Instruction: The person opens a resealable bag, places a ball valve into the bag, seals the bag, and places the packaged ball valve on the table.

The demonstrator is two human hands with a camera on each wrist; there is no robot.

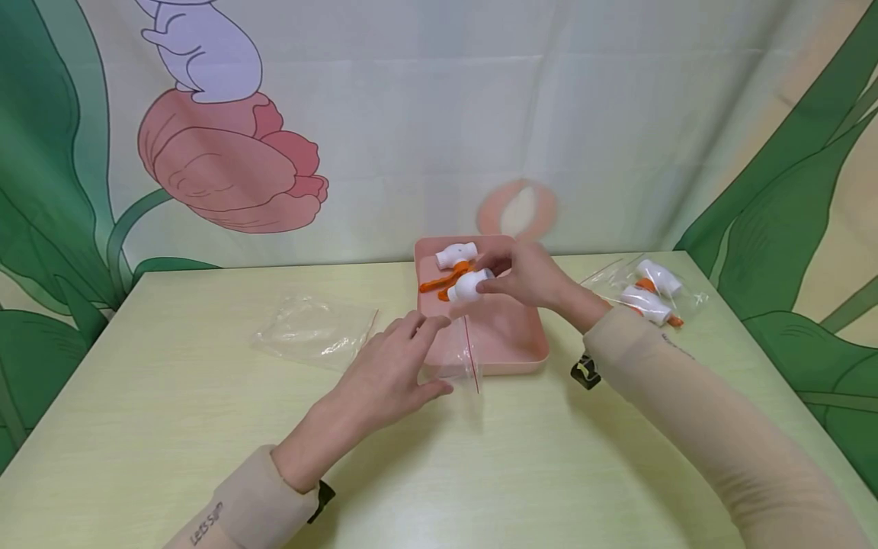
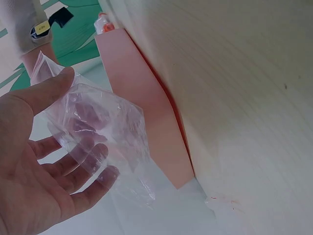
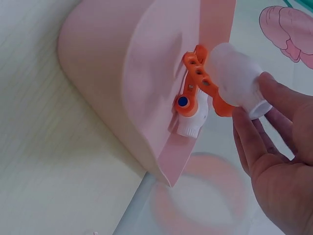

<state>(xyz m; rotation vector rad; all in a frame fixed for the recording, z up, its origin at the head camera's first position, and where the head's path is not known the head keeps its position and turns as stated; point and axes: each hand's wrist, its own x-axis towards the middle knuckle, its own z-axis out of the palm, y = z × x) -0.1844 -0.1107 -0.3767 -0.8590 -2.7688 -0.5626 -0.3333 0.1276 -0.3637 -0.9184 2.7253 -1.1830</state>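
My right hand [image 1: 531,276] pinches a white plastic ball valve [image 1: 468,287] with an orange lever handle over the pink tray [image 1: 507,339]. In the right wrist view, thumb and fingers grip one end of the valve's white body [image 3: 239,78], and its lever points into the tray. A second such valve [image 1: 456,255] lies at the tray's far left. My left hand [image 1: 391,370] holds a clear zip bag [image 1: 461,357] with a red seal line near the tray's front. The left wrist view shows the thumb against the bag [image 2: 105,122], other fingers behind it; no valve shows inside.
On the table's left lies another clear bag [image 1: 315,329], flat. At the right, beyond my right wrist, clear bags hold white valves [image 1: 646,303] with orange handles. A printed curtain [image 1: 384,152] hangs behind the table's back edge.
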